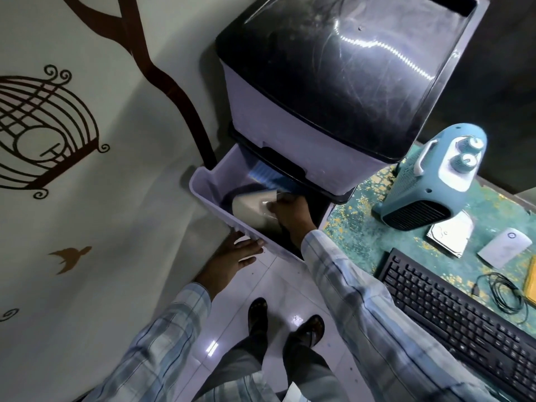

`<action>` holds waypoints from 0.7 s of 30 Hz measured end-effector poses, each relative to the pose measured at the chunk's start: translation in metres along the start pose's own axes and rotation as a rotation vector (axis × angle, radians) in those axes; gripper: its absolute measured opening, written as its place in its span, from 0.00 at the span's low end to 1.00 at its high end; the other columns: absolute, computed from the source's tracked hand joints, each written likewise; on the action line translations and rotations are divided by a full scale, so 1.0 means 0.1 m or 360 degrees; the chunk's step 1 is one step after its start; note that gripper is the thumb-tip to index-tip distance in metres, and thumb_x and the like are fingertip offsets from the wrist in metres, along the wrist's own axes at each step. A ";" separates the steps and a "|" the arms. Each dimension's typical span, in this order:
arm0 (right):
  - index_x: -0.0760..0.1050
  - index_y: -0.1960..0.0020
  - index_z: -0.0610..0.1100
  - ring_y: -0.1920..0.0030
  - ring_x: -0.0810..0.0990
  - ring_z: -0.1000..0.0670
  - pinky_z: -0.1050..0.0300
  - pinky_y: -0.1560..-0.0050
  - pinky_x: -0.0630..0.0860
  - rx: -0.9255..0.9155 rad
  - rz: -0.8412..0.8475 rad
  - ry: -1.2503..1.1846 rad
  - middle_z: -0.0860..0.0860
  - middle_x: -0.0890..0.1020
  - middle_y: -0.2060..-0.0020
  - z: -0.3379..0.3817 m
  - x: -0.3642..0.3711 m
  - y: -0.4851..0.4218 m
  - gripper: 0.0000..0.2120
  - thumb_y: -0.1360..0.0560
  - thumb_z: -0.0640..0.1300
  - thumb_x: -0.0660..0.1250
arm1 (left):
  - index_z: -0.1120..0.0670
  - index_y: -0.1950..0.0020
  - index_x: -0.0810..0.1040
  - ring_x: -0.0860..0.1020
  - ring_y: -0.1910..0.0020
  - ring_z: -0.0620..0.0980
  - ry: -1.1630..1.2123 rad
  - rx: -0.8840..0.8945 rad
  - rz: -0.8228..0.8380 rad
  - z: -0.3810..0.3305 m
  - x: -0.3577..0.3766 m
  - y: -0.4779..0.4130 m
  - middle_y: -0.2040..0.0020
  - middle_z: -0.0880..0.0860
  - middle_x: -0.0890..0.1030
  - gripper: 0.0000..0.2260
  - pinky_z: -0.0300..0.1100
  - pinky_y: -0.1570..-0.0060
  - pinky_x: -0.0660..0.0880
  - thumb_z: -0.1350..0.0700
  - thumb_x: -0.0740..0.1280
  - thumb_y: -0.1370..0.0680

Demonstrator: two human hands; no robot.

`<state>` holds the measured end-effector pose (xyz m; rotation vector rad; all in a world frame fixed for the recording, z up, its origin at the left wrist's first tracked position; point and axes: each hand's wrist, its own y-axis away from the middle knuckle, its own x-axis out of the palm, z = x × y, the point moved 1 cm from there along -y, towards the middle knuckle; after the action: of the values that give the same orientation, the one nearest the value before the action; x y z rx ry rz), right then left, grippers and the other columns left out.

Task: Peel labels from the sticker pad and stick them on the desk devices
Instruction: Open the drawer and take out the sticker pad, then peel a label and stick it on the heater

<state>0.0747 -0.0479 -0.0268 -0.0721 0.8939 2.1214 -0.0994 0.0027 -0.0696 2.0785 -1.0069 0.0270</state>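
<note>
White floor tiles and a cream wall with a birdcage decal frame the spot where we stand, beside a lilac drawer unit (290, 111) with a dark top.

We cannot pick out the sticker pad for certain; a yellow edge (531, 282) at the far right of the worktop (359, 216) may be it, but too little shows. No label is visible on any device, so we judge the labelling itself not yet begun.

Our right hand (290, 213) reaches into the pulled-out lower drawer (214, 204), its grip closed on a pale boxy object (249, 207) lying there. Our left hand (235, 253) rests with open fingers against the drawer's front rim, holding nothing. This looks like fetching a further item, though what it is we cannot tell.

On the green worktop beside the drawers wait the devices: a blue fan heater (429, 181), a bare hard drive (449, 236) just in front of it, a white portable drive (504, 248) near that, a black keyboard (452, 317), and a coiled black cable (504, 294). All of them remain to be labelled, as far as we can see.
</note>
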 end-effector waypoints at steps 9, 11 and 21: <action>0.77 0.61 0.46 0.66 0.74 0.55 0.58 0.60 0.72 -0.0834 0.0000 -0.0275 0.51 0.79 0.67 0.26 -0.51 0.85 0.07 0.25 0.39 0.71 | 0.49 0.41 0.79 0.84 0.46 0.49 -0.0088 -0.0016 0.0043 -0.17 0.17 -0.19 0.46 0.50 0.86 0.11 0.45 0.45 0.76 0.56 0.72 0.23; 0.78 0.58 0.52 0.62 0.79 0.56 0.57 0.58 0.76 -0.0905 0.0008 -0.0415 0.52 0.83 0.62 0.31 -0.68 1.03 0.08 0.25 0.39 0.71 | 0.54 0.41 0.80 0.85 0.50 0.50 -0.0202 -0.0003 0.0074 -0.23 0.18 -0.31 0.49 0.53 0.86 0.11 0.48 0.45 0.75 0.57 0.71 0.23; 0.78 0.58 0.47 0.60 0.78 0.52 0.55 0.58 0.76 -0.0851 -0.0200 -0.0662 0.52 0.82 0.63 -0.25 -1.58 1.38 0.09 0.23 0.34 0.70 | 0.54 0.44 0.77 0.78 0.49 0.54 -0.0326 0.0002 0.0056 -0.36 0.35 -1.01 0.50 0.55 0.83 0.05 0.43 0.54 0.80 0.57 0.68 0.20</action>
<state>0.0770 -0.2254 0.0867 0.0388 0.0687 2.0937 0.0026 0.0395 -0.0997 2.0952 -1.1660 -0.1705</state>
